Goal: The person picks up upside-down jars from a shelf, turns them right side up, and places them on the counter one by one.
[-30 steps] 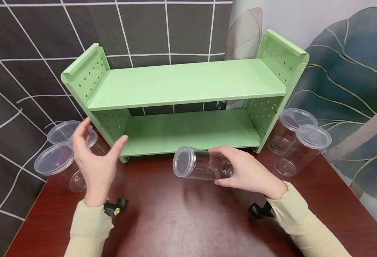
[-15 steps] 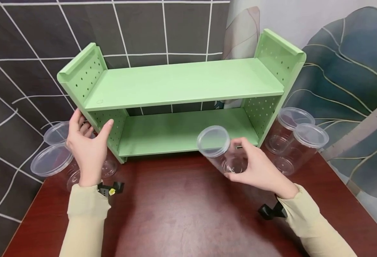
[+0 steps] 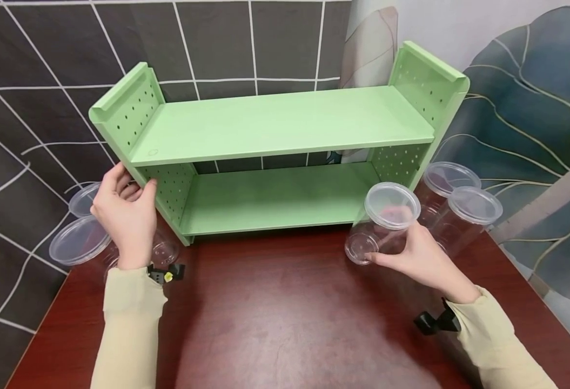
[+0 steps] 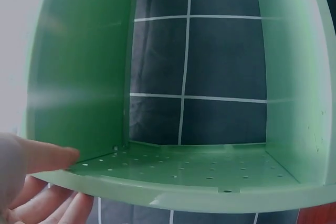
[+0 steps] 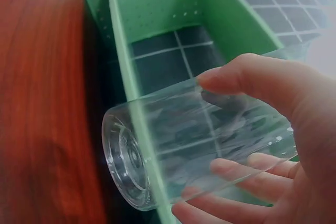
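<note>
My right hand (image 3: 421, 256) grips a clear plastic jar (image 3: 373, 232) with a translucent lid, thumb on one side and fingers on the other. The jar stands nearly upright before the right end of the green two-tier shelf (image 3: 285, 127); whether its base touches the table I cannot tell. In the right wrist view, the jar's ridged base (image 5: 128, 156) points away from the palm. My left hand (image 3: 128, 219) holds the front edge of the shelf's left side panel (image 4: 178, 174), thumb on the inner face and fingers outside. Both tiers are bare.
Lidded clear jars stand left of the shelf, among them a front jar (image 3: 80, 240) and a rear jar (image 3: 81, 201), partly behind my left hand. Two more, a rear jar (image 3: 452, 178) and a front jar (image 3: 475, 205), stand at the right. The table (image 3: 275, 319) is reddish-brown.
The jar in my right hand has swung from lying sideways to nearly upright and moved right. My left hand, spread in the air a second ago, has moved onto the shelf's left panel.
</note>
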### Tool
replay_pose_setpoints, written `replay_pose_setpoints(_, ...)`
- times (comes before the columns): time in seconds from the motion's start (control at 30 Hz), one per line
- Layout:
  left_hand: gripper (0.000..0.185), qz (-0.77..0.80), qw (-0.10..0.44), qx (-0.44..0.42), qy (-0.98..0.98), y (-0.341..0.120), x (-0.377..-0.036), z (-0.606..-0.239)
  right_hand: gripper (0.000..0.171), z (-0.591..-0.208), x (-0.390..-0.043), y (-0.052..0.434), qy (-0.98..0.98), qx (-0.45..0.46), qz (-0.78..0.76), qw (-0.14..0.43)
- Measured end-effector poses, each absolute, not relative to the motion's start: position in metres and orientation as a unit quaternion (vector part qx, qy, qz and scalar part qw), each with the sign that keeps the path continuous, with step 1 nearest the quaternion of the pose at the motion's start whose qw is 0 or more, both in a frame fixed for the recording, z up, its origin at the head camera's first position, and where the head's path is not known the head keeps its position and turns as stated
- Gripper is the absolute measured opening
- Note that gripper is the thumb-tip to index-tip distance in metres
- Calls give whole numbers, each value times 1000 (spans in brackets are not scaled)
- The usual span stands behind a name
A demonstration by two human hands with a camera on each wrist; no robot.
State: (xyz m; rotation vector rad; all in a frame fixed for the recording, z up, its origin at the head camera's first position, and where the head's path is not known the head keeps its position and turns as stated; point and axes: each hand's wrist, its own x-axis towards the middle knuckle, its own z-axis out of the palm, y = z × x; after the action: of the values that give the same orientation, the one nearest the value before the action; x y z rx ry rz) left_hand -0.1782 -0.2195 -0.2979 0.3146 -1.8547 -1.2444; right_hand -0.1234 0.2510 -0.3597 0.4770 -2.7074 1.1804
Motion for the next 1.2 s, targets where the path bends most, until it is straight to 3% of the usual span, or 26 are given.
replay_pose_setpoints(0.43, 39, -458, 419, 136, -772, -224, -180, -299, 75, -391, -134, 260, -877, 157, 453, -13)
replay_pose_setpoints(0.7, 39, -466, 414, 124, -772, -227, -180, -298, 83, -405, -138, 259, -865, 166, 473, 8)
replay_pose_setpoints(1.07, 39, -469, 395, 126, -780, -231, -176, -295, 77, -406, -139, 259, -863, 160, 480, 1)
replay_pose_setpoints(1.2, 39, -470, 390, 129, -782, -231, -176, -294, 89, -396, -136, 260, -883, 156, 442, 20)
